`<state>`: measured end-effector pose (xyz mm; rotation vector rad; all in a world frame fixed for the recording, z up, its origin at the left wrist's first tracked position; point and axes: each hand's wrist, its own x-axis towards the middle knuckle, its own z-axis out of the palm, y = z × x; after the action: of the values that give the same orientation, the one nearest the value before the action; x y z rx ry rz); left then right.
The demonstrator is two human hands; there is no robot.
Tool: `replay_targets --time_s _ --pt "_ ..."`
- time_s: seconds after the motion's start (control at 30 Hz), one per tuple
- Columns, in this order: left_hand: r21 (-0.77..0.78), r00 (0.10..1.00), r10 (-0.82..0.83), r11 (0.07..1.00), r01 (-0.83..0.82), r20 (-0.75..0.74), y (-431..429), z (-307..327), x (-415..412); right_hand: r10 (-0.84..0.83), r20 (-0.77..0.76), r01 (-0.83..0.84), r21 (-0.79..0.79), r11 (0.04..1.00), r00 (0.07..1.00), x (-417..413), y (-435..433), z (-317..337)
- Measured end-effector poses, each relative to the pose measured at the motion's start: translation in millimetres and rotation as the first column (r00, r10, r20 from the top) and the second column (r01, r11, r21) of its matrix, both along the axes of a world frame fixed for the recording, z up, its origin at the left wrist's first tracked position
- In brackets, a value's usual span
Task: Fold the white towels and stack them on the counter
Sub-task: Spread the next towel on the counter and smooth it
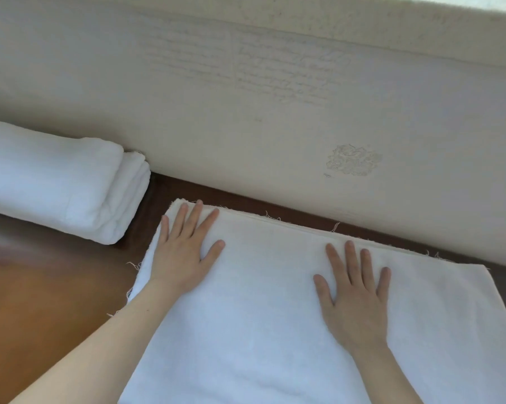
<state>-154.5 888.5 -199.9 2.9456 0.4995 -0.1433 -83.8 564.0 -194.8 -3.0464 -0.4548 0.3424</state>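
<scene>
A person presses both bare hands flat on a white towel [275, 301] spread over a brown wooden counter [41, 301]; the left hand [184, 252] lies palm down, fingers spread, on the towel's far left corner, its fingertips just short of the frayed far edge; the right hand [355, 298] lies open and palm down to the right of the towel's middle, fingers pointing toward the wall; neither hand grips any cloth; the towel's doubled far edge runs beside a pale wall [275, 112] bearing faint script and a flower stamp; a stack of folded white towels [59, 182] rests on the counter to the left, apart from the spread towel and against the wall.
</scene>
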Motion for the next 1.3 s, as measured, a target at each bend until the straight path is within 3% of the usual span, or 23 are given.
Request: replay_targets --time_s 0.1,0.2,0.27,0.4,0.6,0.73,0.83,0.97,1.07,1.3 --pt "-0.022 0.996 0.083 0.996 -0.083 -0.036 14.2 1.6 3.6 -0.087 -0.039 0.087 0.005 0.996 0.995 -5.4 21.1 9.0" --pt "0.02 0.996 0.09 0.996 -0.09 -0.019 5.4 5.0 4.1 0.048 0.004 -0.048 0.071 0.996 0.999 -20.3 70.0 18.4" --pt "-0.013 0.999 0.025 1.0 -0.024 0.023 -15.2 6.7 -6.0 0.153 0.014 -0.154 0.096 0.983 0.988 -28.4 97.1 13.6" --pt "-0.067 0.98 -0.2 0.977 0.2 0.01 -41.8 0.6 -55.0 0.149 0.013 -0.15 0.067 0.986 0.989 -27.2 109.9 0.7" --pt "-0.024 0.995 -0.084 0.996 0.082 -0.057 -2.7 5.8 -128.9 0.146 0.001 -0.146 0.065 0.987 0.989 -26.2 109.8 3.5" --pt "0.006 0.991 -0.004 1.0 0.005 -0.133 6.0 11.9 -171.5 0.138 -0.048 -0.126 0.195 0.973 0.989 -28.3 103.8 10.5" --pt "0.0 0.996 0.02 1.0 -0.02 -0.089 -16.7 22.7 -174.4 0.074 -0.006 -0.068 0.313 0.947 0.997 -44.7 83.2 21.6" --pt "-0.061 0.993 -0.086 0.995 0.081 -0.085 -50.2 17.0 -182.6 -0.013 0.019 0.01 0.16 0.987 1.0 -95.7 31.5 20.3" --pt "-0.038 0.988 -0.086 0.996 0.082 -0.131 -50.2 10.9 -183.5 0.029 -0.024 -0.027 0.056 0.998 0.999 -120.2 9.4 7.4" --pt "-0.106 0.994 -0.024 0.994 0.012 -0.106 -90.9 21.0 -158.6 0.003 -0.036 0.005 0.223 0.975 0.999 -117.7 -9.1 23.4"
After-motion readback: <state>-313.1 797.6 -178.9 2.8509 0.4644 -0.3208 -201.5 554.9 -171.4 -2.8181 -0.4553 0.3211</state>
